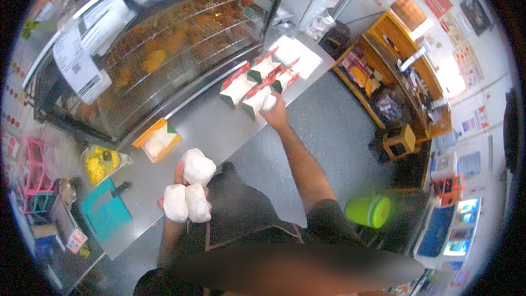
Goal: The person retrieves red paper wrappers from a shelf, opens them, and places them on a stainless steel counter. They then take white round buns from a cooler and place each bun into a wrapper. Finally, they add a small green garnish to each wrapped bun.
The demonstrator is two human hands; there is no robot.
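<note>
My left hand [179, 172] cradles three rounded white bundles [198, 168], which look paper-wrapped, in front of my body. They cover most of the palm, and only some fingers show. Stretched out over the counter, my right hand [276, 112] has its fingers closed on a smaller white bundle [269, 102]. This bundle is at the near edge of a group of several open cartons [237, 89] with white, red and green sides. Closer to my left hand, an orange-rimmed carton [158, 141] sits on the counter with something white inside.
The steel counter [205, 126] runs along a glass food display case [181, 44]. At its left lie a teal cutting board [106, 211] with a knife and a clear bag of yellow food [101, 165]. A wooden shelf unit [394, 71] and a green bin [370, 211] stand to the right.
</note>
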